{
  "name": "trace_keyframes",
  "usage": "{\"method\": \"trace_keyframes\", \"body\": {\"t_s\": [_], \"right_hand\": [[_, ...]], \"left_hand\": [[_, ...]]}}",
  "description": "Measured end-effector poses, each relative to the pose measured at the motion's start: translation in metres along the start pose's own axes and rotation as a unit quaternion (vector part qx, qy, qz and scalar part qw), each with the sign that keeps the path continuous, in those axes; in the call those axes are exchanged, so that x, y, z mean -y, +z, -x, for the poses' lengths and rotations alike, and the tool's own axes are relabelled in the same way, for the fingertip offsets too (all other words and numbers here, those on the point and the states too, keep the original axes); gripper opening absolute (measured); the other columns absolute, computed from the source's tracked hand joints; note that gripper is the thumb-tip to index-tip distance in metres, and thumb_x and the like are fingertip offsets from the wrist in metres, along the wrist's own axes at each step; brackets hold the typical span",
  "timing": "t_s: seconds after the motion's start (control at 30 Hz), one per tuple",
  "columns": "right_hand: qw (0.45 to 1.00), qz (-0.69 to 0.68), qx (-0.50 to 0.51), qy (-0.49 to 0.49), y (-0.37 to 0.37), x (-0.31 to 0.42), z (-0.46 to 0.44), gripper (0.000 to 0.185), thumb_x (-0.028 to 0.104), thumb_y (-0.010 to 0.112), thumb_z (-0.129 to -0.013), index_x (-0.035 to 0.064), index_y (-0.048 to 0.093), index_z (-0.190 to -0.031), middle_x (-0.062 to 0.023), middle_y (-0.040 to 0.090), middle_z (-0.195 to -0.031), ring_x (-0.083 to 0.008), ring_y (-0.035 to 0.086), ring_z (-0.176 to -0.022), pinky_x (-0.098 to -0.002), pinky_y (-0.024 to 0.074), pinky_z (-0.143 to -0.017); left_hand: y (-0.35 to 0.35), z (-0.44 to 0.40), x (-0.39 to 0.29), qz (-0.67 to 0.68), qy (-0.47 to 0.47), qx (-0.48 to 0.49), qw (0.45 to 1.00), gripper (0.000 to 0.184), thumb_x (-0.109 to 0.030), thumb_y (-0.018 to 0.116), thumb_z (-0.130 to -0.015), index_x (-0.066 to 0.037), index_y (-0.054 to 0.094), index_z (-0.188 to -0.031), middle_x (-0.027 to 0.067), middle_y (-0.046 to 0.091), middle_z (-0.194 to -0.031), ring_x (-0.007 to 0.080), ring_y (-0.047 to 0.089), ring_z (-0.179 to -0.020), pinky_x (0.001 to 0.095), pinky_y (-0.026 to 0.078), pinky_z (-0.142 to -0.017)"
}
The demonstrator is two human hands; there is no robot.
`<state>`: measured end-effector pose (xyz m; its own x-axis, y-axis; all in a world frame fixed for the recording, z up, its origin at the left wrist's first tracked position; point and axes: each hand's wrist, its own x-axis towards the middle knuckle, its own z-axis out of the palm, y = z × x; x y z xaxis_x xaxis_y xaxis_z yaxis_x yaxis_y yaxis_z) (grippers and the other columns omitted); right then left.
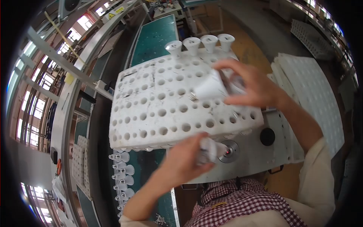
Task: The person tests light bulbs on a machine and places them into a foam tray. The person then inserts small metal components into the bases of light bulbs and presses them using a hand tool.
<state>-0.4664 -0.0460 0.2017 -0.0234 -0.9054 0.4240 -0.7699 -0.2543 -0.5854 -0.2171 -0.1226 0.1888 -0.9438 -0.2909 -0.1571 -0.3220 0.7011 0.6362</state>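
My right hand (261, 85) is closed around the wide end of a white light bulb (210, 87), held over a white foam tray (172, 120) full of round holes. The bulb tilts, its metal screw base pointing left and down. In front of the tray, my left hand (179, 160) grips another white bulb (210, 150), its narrow end toward a round metal fixture (233, 154) with a small red glow. Whether that bulb touches the fixture is unclear. Several white bulbs (192, 45) stand wide end up along the tray's far edge.
More bulbs (128, 180) lie in a column at the left, beside a green conveyor belt (157, 38). A black round knob (267, 136) sits on the metal bench right of the fixture. Stacked white foam trays (314, 98) lean at the right.
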Motion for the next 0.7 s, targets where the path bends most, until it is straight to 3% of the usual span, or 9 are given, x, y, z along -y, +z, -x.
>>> {"method": "trace_keyframes", "body": {"t_s": [0.03, 0.1, 0.13, 0.17, 0.2, 0.23, 0.47, 0.63, 0.7], "right_hand": [[0.998, 0.031, 0.017, -0.055, 0.005, -0.008, -0.038, 0.068, 0.02, 0.071, -0.066, 0.0082, 0.041, -0.126, -0.0146, 0.052, -0.117, -0.0247, 0.057, -0.099, -0.0345, 0.0465, -0.081], [0.997, 0.045, 0.058, -0.025, 0.017, -0.005, -0.107, 0.066, 0.022, 0.07, -0.068, 0.0079, 0.041, -0.125, -0.0163, 0.055, -0.113, -0.0276, 0.056, -0.099, -0.0361, 0.0458, -0.08], [0.993, 0.086, 0.066, -0.04, 0.029, -0.016, -0.143, 0.063, 0.023, 0.069, -0.069, 0.009, 0.041, -0.124, -0.0166, 0.055, -0.111, -0.0292, 0.056, -0.099, -0.0363, 0.0452, -0.081], [0.988, 0.126, 0.073, -0.055, 0.045, -0.027, -0.175, 0.061, 0.025, 0.068, -0.07, 0.0102, 0.042, -0.124, -0.0168, 0.056, -0.109, -0.0309, 0.055, -0.099, -0.0365, 0.0447, -0.082], [0.981, 0.161, 0.108, -0.015, 0.058, -0.025, -0.202, 0.058, 0.025, 0.067, -0.071, 0.0118, 0.043, -0.123, -0.0165, 0.056, -0.108, -0.0312, 0.055, -0.1, -0.0387, 0.0437, -0.084], [0.97, 0.197, 0.143, 0.025, 0.07, -0.023, -0.225, 0.056, 0.025, 0.065, -0.073, 0.0135, 0.043, -0.123, -0.0161, 0.056, -0.106, -0.0316, 0.055, -0.101, -0.0408, 0.0427, -0.086], [0.907, 0.333, 0.257, 0.002, 0.121, -0.057, -0.295, 0.053, 0.028, 0.061, -0.079, 0.0176, 0.041, -0.126, -0.0135, 0.051, -0.115, -0.0328, 0.05, -0.109, -0.0533, 0.0349, -0.093], [0.914, 0.317, 0.255, -0.019, 0.133, -0.087, -0.301, 0.054, 0.047, 0.051, -0.085, 0.0218, 0.039, -0.131, -0.012, 0.05, -0.118, -0.0315, 0.046, -0.113, -0.0509, 0.034, -0.093], [0.952, 0.276, 0.128, -0.028, 0.14, -0.098, -0.299, 0.054, 0.05, 0.045, -0.087, 0.0178, 0.041, -0.13, -0.0132, 0.051, -0.119, -0.0309, 0.046, -0.113, -0.0481, 0.0334, -0.091]], "left_hand": [[-0.03, 0.009, 0.003, 0.002, -0.018, -0.057, 0.998, 0.064, -0.02, 0.075, -0.065, -0.004, 0.043, -0.118, 0.0178, 0.059, -0.091, 0.031, 0.061, -0.082, 0.0374, 0.049, -0.073], [-0.072, 0.009, 0.026, 0.037, -0.045, -0.213, 0.975, 0.06, -0.013, 0.076, -0.065, -0.005, 0.047, -0.117, 0.0122, 0.057, -0.076, 0.0201, 0.053, -0.052, 0.0284, 0.044, -0.053], [-0.097, 0.004, 0.044, -0.086, -0.03, -0.254, 0.963, 0.061, -0.01, 0.075, -0.064, -0.005, 0.047, -0.118, 0.0106, 0.055, -0.074, 0.016, 0.047, -0.047, 0.0257, 0.041, -0.048], [-0.117, -0.006, 0.06, -0.163, -0.058, -0.287, 0.942, 0.062, -0.011, 0.076, -0.062, -0.006, 0.046, -0.117, 0.0132, 0.058, -0.078, 0.0226, 0.055, -0.055, 0.0292, 0.045, -0.054], [-0.134, -0.017, 0.088, -0.225, -0.001, -0.32, 0.92, 0.064, -0.014, 0.077, -0.061, -0.007, 0.046, -0.116, 0.0157, 0.06, -0.086, 0.0312, 0.061, -0.073, 0.0351, 0.047, -0.064], [-0.151, -0.028, 0.098, -0.23, -0.073, -0.314, 0.918, 0.065, -0.017, 0.078, -0.061, -0.008, 0.045, -0.116, 0.0165, 0.06, -0.097, 0.0361, 0.058, -0.09, 0.0401, 0.047, -0.073], [-0.216, -0.105, 0.201, -0.357, -0.123, -0.293, 0.879, 0.062, -0.031, 0.073, -0.064, -0.017, 0.048, -0.119, 0.011, 0.06, -0.104, 0.0295, 0.058, -0.095, 0.0392, 0.047, -0.078], [-0.228, -0.149, 0.222, -0.384, -0.121, -0.243, 0.883, 0.06, -0.036, 0.073, -0.063, -0.019, 0.052, -0.117, 0.0096, 0.062, -0.102, 0.0277, 0.058, -0.096, 0.0373, 0.047, -0.078], [-0.232, -0.165, 0.227, -0.407, -0.167, -0.176, 0.881, 0.059, -0.039, 0.072, -0.066, -0.018, 0.052, -0.117, 0.0097, 0.062, -0.098, 0.028, 0.058, -0.095, 0.0365, 0.047, -0.078]]}}
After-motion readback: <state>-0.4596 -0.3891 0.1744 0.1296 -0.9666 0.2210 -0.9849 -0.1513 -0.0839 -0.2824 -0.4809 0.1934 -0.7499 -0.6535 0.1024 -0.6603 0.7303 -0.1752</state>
